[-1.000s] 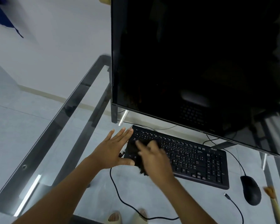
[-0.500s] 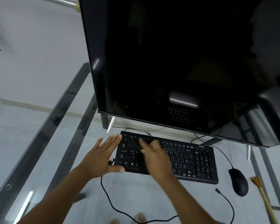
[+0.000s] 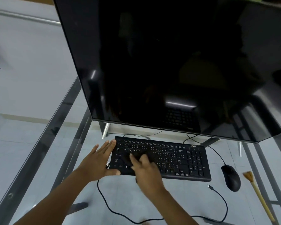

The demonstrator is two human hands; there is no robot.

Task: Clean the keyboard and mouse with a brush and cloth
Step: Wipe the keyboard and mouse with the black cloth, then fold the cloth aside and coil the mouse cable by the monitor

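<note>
Left hand: my left hand (image 3: 99, 161) is spread flat with straight fingers, braced against the left end of the keyboard (image 3: 161, 157), thumb along its near corner; it holds nothing.
Right hand: my right hand (image 3: 145, 168) lies over the left-centre keys, fingers extended and pressing down on a dark cloth (image 3: 133, 157). The cloth is black on black keys and the hand is blurred, so I cannot tell its outline exactly.
Keyboard: flat on the glass surface (image 3: 44, 143), just in front of the dark monitor (image 3: 169, 62), its cable (image 3: 104, 197) looping towards me.
Mouse: the mouse (image 3: 231, 177) sits to the right of the keyboard, apart from it and from both hands.
Brush: the brush (image 3: 256, 192) lies on the surface right of the mouse, bristles away from me; nobody holds it.
Step in hand: I judge this to be the wiping of the keyboard, at its left part.
Progress: I'd put it around midway at best. Whether the keys are brushed already, the pictures cannot say.
Left to do: the right half and number pad under the cloth, then the mouse, as far as I can judge.
</note>
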